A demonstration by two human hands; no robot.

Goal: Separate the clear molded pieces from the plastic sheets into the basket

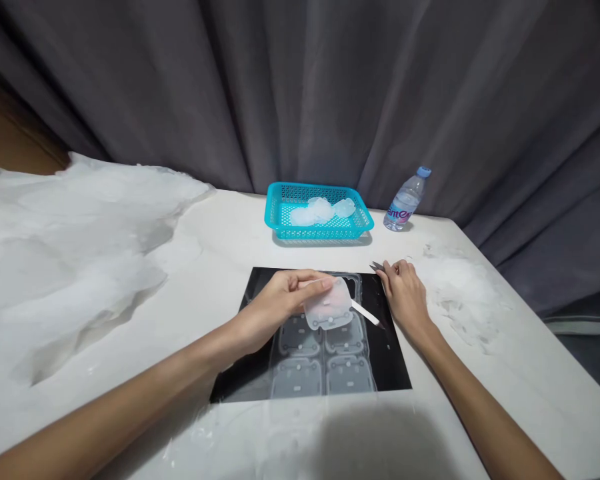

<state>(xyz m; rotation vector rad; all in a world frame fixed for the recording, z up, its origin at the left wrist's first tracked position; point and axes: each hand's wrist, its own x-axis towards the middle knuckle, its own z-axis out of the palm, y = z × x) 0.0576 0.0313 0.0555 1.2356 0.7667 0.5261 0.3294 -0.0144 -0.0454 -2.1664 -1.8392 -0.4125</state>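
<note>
My left hand (300, 291) pinches a translucent, rounded-square plastic piece (329, 308) between thumb and fingers, above a black board (390, 360). On the board lies a clear plastic sheet (300, 379) with several similar rounded-square shapes in it; one spot near its top looks cut out. My right hand (405, 287) rests by the board's upper right corner, fingers curled round a dark tool with two pointed tips (377, 266); most of it is hidden. A slim white-handled tool (366, 312) with a dark tip lies on the board, partly behind the held piece.
Behind the board stands a blue plastic basket (320, 233) with several translucent pieces in it. A water bottle (404, 203) is upright to its right. Crumpled clear plastic (90, 247) covers the table's left side, and plastic scraps (463, 293) lie at the right. A grey curtain hangs behind.
</note>
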